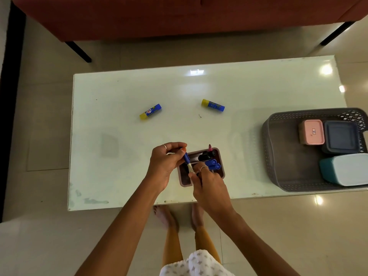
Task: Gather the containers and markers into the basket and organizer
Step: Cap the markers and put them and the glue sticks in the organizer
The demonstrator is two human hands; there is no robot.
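A blue-capped marker [188, 161] is held at both ends above the mauve organizer [220, 172] near the table's front edge. My left hand [166, 163] pinches its capped end; my right hand [209, 184] grips its lower end. Inside the organizer stand black markers [205, 156] and two blue-capped markers [213, 164]. A grey basket [278, 156] at the right holds a pink container [311, 132], a dark blue container [341, 137] and a teal and white container [346, 169].
Two blue and yellow glue sticks lie on the white table [119, 156], one at the left [150, 111] and one at the centre [213, 105]. A red sofa [179, 14] on black legs stands beyond the table. My bare feet show under the front edge.
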